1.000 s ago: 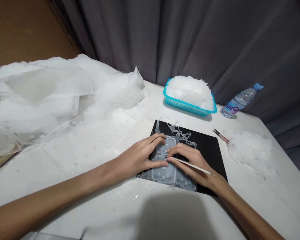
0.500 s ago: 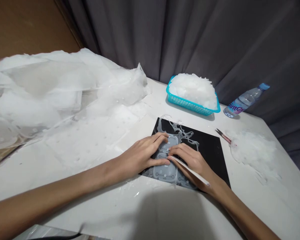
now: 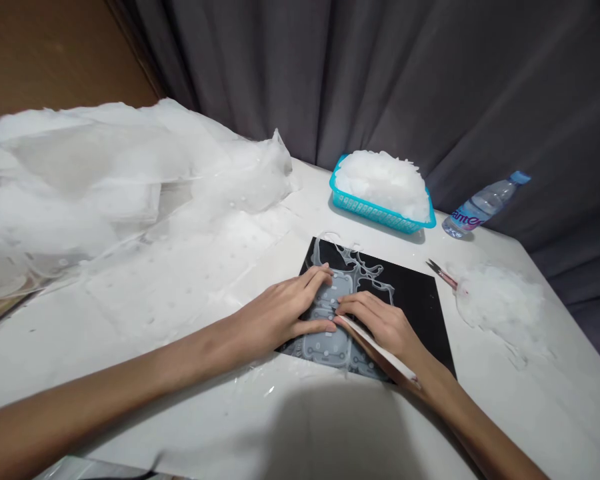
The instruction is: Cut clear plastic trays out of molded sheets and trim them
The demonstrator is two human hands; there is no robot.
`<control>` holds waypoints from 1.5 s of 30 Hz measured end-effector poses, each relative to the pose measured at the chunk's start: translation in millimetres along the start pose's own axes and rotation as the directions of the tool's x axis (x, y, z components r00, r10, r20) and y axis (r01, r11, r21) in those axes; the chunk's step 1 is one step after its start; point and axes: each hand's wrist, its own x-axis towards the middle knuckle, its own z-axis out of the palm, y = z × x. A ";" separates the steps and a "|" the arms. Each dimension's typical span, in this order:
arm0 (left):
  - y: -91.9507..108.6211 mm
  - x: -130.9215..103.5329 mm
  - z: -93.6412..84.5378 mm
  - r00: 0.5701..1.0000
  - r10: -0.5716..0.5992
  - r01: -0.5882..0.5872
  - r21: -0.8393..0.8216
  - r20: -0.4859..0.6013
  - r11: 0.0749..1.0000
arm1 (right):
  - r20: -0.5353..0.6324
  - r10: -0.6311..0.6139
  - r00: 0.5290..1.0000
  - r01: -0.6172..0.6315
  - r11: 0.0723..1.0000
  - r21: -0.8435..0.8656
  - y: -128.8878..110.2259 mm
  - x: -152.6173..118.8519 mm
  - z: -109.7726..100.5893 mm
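Note:
A black mat on the table carries a translucent, greyish moulded sheet with rounded panels and thin, lacy offcut edges. My left hand lies on this sheet with its thumb and fingers spread apart, pressing it down. Close beside it, my right hand is closed around a slim white stick-like tool, which slopes from the fingertips back toward the wrist. The tool's tip meets the sheet near my left thumb. My fingers partly cover the sheet, so the exact contact of the tip is hidden.
A turquoise basket heaped with white translucent pieces stands at the back, with a water bottle to its right. Scissors or snips lie by a pile of clear scraps. Large plastic bags fill the left side.
The view has shifted slightly, moving the objects a little left and down in the picture. Both hands keep nearly the same place on the sheet, and the white tool stays in my right hand.

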 end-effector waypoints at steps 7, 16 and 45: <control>3.1 0.9 -1.8 1.000 -0.004 0.004 0.009 -0.021 1.000 | 0.007 0.008 1.000 -0.008 1.000 -0.002 -1.0 0.9 -0.2; 14.5 -7.2 0.9 0.968 -0.120 0.196 0.366 -0.222 0.910 | 0.041 -0.113 0.993 0.120 0.942 -0.312 7.5 -1.0 13.4; 12.7 7.4 -7.5 0.932 -0.310 0.244 -0.306 -0.189 0.920 | -0.428 0.356 0.831 -0.305 0.934 0.186 20.4 12.5 -23.3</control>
